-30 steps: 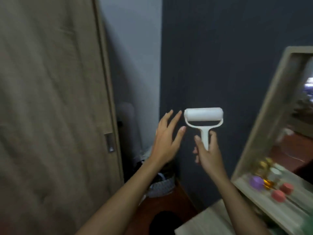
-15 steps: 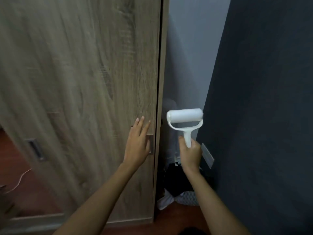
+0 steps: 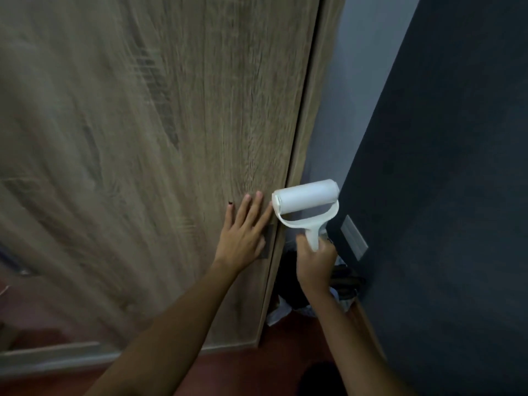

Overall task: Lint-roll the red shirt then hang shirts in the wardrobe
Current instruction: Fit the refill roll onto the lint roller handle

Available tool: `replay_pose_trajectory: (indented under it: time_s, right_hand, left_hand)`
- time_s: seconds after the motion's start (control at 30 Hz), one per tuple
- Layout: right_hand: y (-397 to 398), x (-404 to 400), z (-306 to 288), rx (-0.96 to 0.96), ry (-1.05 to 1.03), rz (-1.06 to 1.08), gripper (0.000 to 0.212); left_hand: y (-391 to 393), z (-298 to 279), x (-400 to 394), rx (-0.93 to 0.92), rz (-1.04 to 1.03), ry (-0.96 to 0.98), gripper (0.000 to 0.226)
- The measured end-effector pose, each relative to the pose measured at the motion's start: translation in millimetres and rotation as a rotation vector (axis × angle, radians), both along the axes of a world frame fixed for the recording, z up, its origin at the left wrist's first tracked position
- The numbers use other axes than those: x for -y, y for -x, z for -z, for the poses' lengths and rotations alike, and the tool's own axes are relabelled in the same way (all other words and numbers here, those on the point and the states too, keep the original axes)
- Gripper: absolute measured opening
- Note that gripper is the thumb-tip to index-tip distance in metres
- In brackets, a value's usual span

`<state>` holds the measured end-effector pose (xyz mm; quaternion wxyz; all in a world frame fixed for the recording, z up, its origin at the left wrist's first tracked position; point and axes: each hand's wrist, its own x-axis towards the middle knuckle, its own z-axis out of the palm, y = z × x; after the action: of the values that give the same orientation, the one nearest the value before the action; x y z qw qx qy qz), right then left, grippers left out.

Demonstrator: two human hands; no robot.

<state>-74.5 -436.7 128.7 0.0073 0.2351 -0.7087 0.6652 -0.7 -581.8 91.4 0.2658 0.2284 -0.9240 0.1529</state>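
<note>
Wood-grain wardrobe door (image 3: 177,155) is closed, contents hidden. Our left hand (image 3: 243,232), fingers straight, now lies flat beside its recessed handle (image 3: 68,241), further along than before. Our right hand (image 3: 314,261) grips the white lint roller (image 3: 305,200) upright.

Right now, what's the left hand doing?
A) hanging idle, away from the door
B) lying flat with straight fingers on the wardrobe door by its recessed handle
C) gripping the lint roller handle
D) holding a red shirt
B: the left hand lies with straight fingers on the wooden wardrobe door, partly over its recessed handle, while the right hand grips the white lint roller.
</note>
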Motion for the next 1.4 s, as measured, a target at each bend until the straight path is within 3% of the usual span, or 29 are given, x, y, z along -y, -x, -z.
replay_pose_trajectory:
  time_s: [0.17, 0.5, 0.83, 1.17, 1.27, 1.4]
  right_hand:
    - [6.7, 8.3, 13.2, -0.037, 0.014, -0.033, 0.031]
    - [3.8, 26.9, -32.2, -0.165, 0.089, -0.187, 0.033]
    - [-27.6, 51.6, -33.6, -0.085, 0.165, -0.391, 0.034]
    - [-83.7, 119.0, -37.4, -0.063, 0.112, -0.519, 0.035]
    - [-103.7, 143.9, -38.8, -0.085, 0.081, -0.573, 0.041]
    - [-135.2, 172.3, -43.2, -0.060, 0.080, -0.597, 0.032]
  left_hand:
    - [6.1, 10.9, 11.4, -0.047, -0.008, 0.066, 0.113]
    - [-20.5, 15.1, 22.5, -0.074, -0.119, 0.108, 0.092]
    - [-97.9, 15.9, 47.3, -0.092, -0.367, -0.010, 0.085]
    - [-193.0, 12.2, 97.6, -0.119, -0.534, -0.113, 0.105]
    - [-223.7, 8.6, 112.8, -0.135, -0.558, -0.156, 0.099]
    - [-255.2, -5.1, 128.2, -0.277, -0.578, -0.238, 0.086]
